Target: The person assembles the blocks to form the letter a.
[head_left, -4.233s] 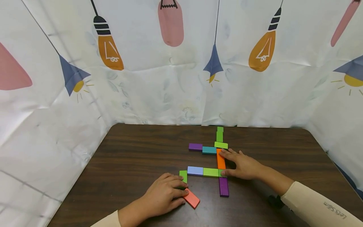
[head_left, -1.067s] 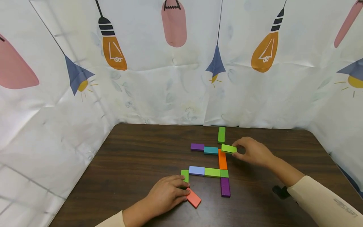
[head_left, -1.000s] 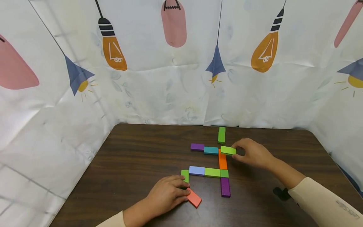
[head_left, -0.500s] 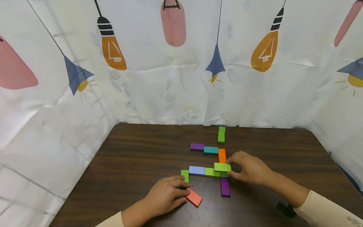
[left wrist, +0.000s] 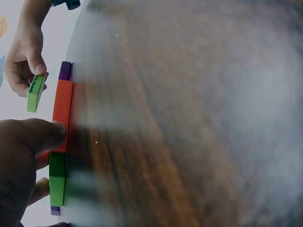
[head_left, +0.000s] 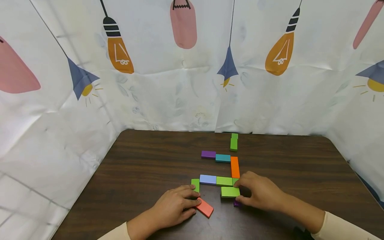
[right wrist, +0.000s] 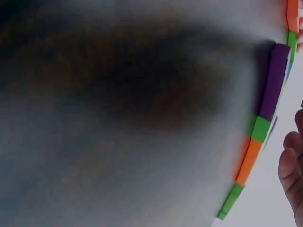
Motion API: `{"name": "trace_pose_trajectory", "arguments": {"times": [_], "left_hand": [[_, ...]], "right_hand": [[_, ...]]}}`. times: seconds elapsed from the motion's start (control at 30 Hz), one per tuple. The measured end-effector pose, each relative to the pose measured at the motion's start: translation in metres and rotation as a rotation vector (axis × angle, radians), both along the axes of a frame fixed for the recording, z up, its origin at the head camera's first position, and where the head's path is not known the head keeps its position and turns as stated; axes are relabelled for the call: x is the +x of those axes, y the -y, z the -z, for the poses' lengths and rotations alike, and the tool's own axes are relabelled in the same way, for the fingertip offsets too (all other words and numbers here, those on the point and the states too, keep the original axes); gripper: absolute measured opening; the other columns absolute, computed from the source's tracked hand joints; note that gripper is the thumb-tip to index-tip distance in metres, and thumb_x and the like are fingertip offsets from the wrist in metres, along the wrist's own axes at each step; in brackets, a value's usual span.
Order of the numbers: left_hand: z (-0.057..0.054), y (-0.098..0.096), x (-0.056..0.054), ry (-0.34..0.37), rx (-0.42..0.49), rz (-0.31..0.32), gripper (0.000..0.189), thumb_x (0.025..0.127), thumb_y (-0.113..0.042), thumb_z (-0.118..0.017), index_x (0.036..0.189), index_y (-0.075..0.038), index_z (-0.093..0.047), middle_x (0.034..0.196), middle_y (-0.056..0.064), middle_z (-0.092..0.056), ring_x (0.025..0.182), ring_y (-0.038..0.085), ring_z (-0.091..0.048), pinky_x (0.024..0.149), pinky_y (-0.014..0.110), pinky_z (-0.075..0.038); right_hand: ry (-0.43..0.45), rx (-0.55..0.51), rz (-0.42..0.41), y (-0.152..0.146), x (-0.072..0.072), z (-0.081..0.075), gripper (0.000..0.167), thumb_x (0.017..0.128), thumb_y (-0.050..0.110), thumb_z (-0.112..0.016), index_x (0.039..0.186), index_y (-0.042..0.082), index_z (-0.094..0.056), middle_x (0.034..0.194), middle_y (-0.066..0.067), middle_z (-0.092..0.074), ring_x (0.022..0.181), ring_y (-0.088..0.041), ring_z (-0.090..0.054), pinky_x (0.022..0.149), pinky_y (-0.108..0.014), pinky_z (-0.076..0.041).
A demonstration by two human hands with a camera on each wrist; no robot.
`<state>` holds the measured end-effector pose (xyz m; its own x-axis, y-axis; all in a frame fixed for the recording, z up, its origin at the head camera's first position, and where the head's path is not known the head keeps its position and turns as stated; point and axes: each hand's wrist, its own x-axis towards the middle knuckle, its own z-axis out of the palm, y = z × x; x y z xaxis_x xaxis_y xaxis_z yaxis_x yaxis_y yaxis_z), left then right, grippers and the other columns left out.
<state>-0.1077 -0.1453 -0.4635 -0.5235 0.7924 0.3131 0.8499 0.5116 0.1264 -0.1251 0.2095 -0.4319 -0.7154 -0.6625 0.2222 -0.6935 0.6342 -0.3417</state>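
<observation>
My right hand pinches a lime green block between thumb and fingers. In the left wrist view this green block is off the table, tilted. It overlaps a purple block in the head view and hides most of it. My left hand rests at the lower left, its fingers relaxed. Its fingertips touch a coral block lying at an angle and the green block behind it. In the left wrist view the thumb lies against the side of the coral block.
A row joins a light blue block, another lime block and a partly covered green one. An orange block runs back from it. Teal and purple blocks adjoin its far end. Green blocks lie near the back edge.
My right hand has lifted the lime block from the far end of the orange block and brought it nearer, over the purple block. The left hand has stayed in place.
</observation>
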Motion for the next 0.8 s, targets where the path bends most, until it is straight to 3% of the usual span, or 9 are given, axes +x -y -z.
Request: {"name": "trace_pose_trajectory", "arguments": {"times": [0.2,0.4,0.57,0.8], "left_hand": [[0.0,0.003,0.0,0.038,-0.023,0.0,0.033,0.093,-0.033,-0.076,0.125,-0.022,-0.076,0.133,-0.007,-0.065,0.134,0.022,-0.054,0.099,0.042,-0.053],[-0.001,0.005,0.001,0.076,-0.07,-0.004,0.043,0.095,-0.046,-0.072,0.132,-0.023,-0.072,0.139,-0.007,-0.062,0.138,0.023,-0.049,0.101,0.046,-0.051],[-0.002,0.008,0.001,0.092,-0.116,0.006,0.065,0.087,-0.066,-0.069,0.138,-0.024,-0.068,0.144,-0.007,-0.057,0.142,0.023,-0.045,0.106,0.048,-0.047],[-0.001,0.009,0.001,0.074,-0.107,0.018,0.072,0.08,-0.067,-0.077,0.137,-0.024,-0.068,0.143,-0.006,-0.057,0.142,0.023,-0.044,0.107,0.048,-0.045]], "right_hand": [[0.069,0.037,0.002,0.005,0.005,0.003,0.029,0.088,0.038,-0.082,0.111,0.023,-0.074,0.108,0.016,-0.063,0.094,-0.004,-0.055,0.075,-0.029,-0.055],[0.068,0.037,-0.03,0.01,0.01,0.008,0.028,0.088,0.041,-0.081,0.11,0.025,-0.073,0.104,0.019,-0.061,0.094,-0.003,-0.054,0.075,-0.028,-0.054],[0.058,0.05,-0.051,0.013,0.012,0.011,0.027,0.09,0.045,-0.079,0.109,0.027,-0.073,0.102,0.02,-0.059,0.093,-0.003,-0.051,0.074,-0.027,-0.052],[0.003,0.048,-0.095,0.017,0.016,0.013,0.023,0.089,0.043,-0.08,0.106,0.03,-0.071,0.1,0.021,-0.058,0.095,-0.004,-0.051,0.077,-0.028,-0.052]]}}
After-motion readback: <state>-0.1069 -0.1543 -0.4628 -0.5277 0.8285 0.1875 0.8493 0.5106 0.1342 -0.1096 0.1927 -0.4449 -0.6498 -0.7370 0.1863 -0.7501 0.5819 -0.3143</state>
